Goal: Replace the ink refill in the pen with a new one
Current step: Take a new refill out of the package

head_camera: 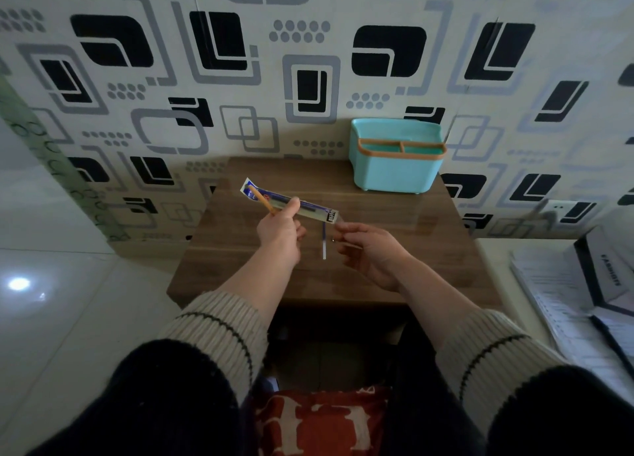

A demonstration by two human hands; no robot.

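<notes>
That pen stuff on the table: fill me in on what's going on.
A person sits at a small wooden table. The left hand holds a refill packet together with an orange pen barrel. The right hand pinches the packet's near end, seemingly opening it. A thin refill lies on the table between the hands. A teal organizer stands at the back.

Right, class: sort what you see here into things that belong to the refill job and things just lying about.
Part of the job:
orange pen barrel, in the left hand
refill packet, held by both hands
right hand
loose refill on the table

Lying about:
turquoise organiser
papers
black box
</notes>
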